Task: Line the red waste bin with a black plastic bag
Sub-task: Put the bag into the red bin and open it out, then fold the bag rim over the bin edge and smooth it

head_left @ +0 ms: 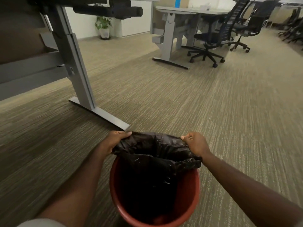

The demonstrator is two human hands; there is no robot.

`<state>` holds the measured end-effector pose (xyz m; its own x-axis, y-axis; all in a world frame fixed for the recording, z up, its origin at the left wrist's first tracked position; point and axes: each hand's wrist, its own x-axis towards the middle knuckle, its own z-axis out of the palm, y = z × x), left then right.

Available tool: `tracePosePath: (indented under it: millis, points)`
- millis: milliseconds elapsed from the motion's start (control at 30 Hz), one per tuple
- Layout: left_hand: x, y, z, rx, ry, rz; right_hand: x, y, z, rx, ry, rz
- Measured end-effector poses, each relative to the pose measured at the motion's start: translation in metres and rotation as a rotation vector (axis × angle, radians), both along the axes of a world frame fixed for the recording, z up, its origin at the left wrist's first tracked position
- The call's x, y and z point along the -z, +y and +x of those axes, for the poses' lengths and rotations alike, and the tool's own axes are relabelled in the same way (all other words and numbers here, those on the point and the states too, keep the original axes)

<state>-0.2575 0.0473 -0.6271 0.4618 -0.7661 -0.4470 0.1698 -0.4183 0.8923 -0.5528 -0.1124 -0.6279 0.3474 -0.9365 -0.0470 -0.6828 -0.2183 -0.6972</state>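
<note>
The red waste bin (pixel 195 205) stands on the carpet at the bottom centre. A black plastic bag (pixel 157 153) hangs down into it, its mouth held open above the far rim. My left hand (pixel 114 141) pinches the bag's left edge. My right hand (pixel 196 142) pinches the right edge. The near rim of the bin is bare red. The bag's lower part is lost in the dark inside of the bin.
A grey desk leg with a flat foot (pixel 100 112) stands just beyond the bin on the left. Another desk (pixel 170 38) and black wheeled office chairs (pixel 211 41) are farther off on the right. A potted plant (pixel 103 27) stands by the far wall.
</note>
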Motion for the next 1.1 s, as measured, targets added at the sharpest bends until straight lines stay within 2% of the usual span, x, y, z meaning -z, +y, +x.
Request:
tracePosePath:
  millis: [100,233,267,333,400,533,633,700,767,867,1000,1100]
  points:
    - [0.013,-0.004,-0.004,0.009,-0.082,0.112,0.01,-0.005,0.0,-0.001,0.087,-0.011]
    - [0.028,0.005,-0.002,0.283,-0.38,0.338,0.026,-0.014,-0.003,-0.038,0.203,0.073]
    - [0.033,0.01,-0.002,0.341,-0.41,0.338,0.031,-0.016,-0.004,-0.047,0.226,0.092]
    - [0.043,0.021,-0.001,0.334,-0.355,0.247,0.037,-0.018,-0.006,-0.047,0.232,0.11]
    - [0.045,0.036,-0.004,0.204,-0.298,0.15,0.04,-0.021,-0.009,-0.052,0.208,0.116]
    - [0.036,0.067,-0.016,-0.009,-0.178,0.138,0.041,-0.009,-0.023,-0.086,0.051,0.124]
    - [0.029,0.088,-0.024,-0.102,-0.155,0.18,0.027,0.018,-0.037,-0.108,-0.115,-0.088]
    - [0.026,0.098,-0.032,-0.098,-0.149,0.196,0.011,0.036,-0.043,-0.255,-0.167,-0.255]
    - [0.024,0.104,-0.038,-0.076,-0.134,0.197,-0.007,0.054,-0.045,-0.487,-0.115,-0.327]
    - [0.017,0.117,-0.043,-0.036,-0.118,0.209,-0.02,0.083,-0.054,-0.73,0.094,-0.275]
    - [0.009,0.132,-0.044,-0.075,-0.014,0.192,-0.014,0.112,-0.073,-0.852,0.362,-0.368]
    - [0.007,0.138,-0.048,-0.184,0.16,0.13,-0.009,0.123,-0.086,-0.867,0.373,-0.421]
